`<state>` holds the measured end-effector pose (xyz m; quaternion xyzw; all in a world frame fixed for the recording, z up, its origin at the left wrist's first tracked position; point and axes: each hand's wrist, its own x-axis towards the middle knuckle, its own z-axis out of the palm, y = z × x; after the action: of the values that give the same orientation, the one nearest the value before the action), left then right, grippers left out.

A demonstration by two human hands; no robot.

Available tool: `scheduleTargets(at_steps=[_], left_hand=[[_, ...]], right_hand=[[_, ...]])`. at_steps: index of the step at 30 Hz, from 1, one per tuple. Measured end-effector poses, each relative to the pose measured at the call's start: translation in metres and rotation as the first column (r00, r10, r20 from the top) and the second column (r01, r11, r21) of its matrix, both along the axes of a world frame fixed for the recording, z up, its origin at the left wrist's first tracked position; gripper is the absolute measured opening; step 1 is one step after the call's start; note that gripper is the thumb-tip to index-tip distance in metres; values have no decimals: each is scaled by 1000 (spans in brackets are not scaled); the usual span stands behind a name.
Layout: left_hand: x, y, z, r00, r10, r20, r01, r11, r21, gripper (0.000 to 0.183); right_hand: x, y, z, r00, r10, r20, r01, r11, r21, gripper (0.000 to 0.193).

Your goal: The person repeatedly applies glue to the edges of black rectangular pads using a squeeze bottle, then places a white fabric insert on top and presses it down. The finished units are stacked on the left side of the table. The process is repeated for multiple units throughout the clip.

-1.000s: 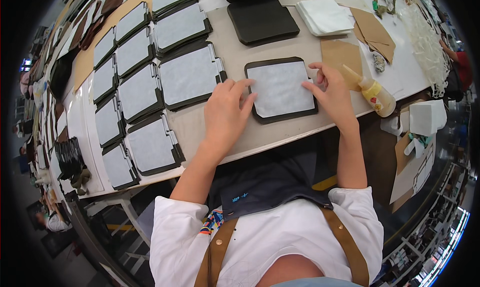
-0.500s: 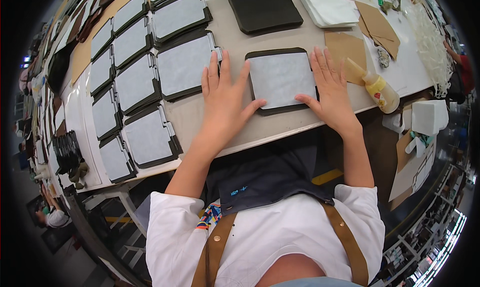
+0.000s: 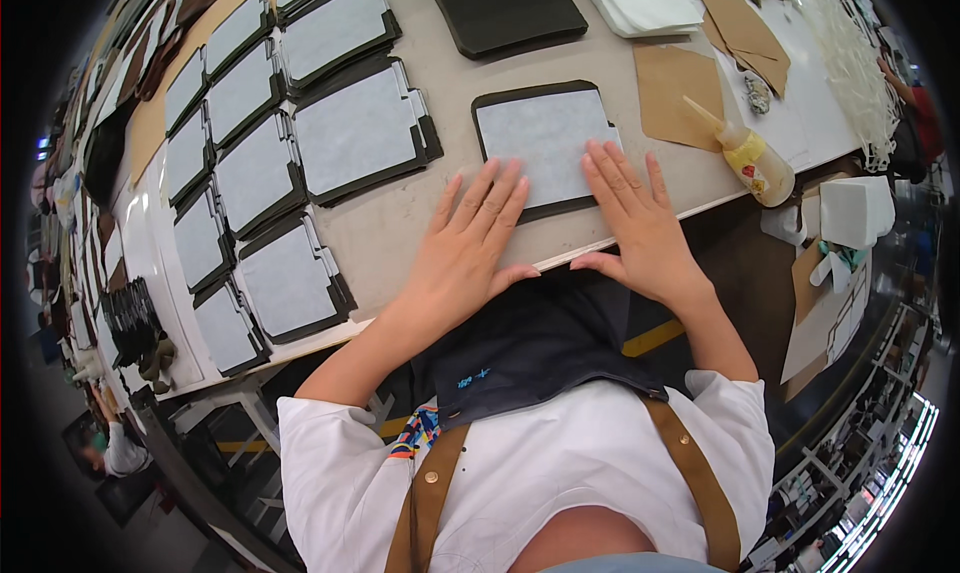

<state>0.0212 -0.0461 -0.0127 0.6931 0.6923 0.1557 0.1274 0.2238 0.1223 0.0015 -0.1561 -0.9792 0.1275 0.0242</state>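
Note:
A black panel with a pale grey sheet (image 3: 535, 133) on it lies flat on the table before me. My left hand (image 3: 480, 218) is open, its fingertips at the panel's lower left corner and its thumb near the table edge. Fingers spread, my right hand (image 3: 640, 218) rests over the panel's lower right side, also open. Neither hand grips anything. To the left stand rows of stacked black panels faced with grey sheets, the nearest stack (image 3: 360, 133) apart from my left hand.
Dark panels (image 3: 510, 13) are piled at the back, beside a white sheet stack (image 3: 640, 3). Right of my work are brown card pieces (image 3: 680, 93) and a yellow-labelled squeeze bottle (image 3: 755, 168) with a long nozzle. White strips (image 3: 855, 68) lie at the far right. The table edge runs close to me.
Both hands have drawn back toward me, from the panel's sides to its lower corners. The panel looks about the same; the whole view has shifted slightly.

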Motion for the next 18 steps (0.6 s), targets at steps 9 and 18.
scheduleTargets(at_steps=[9,18], left_hand=[[-4,-4,2,983,179,-41,-175,981,83,86],[-7,-3,-3,937,345,-62,-324,921,217,57]], right_hand=[[2,23,-4,982,-129,-137,142,986,90,90],[-27,15,-1,932,18,-361,-68,990,-126,37]])
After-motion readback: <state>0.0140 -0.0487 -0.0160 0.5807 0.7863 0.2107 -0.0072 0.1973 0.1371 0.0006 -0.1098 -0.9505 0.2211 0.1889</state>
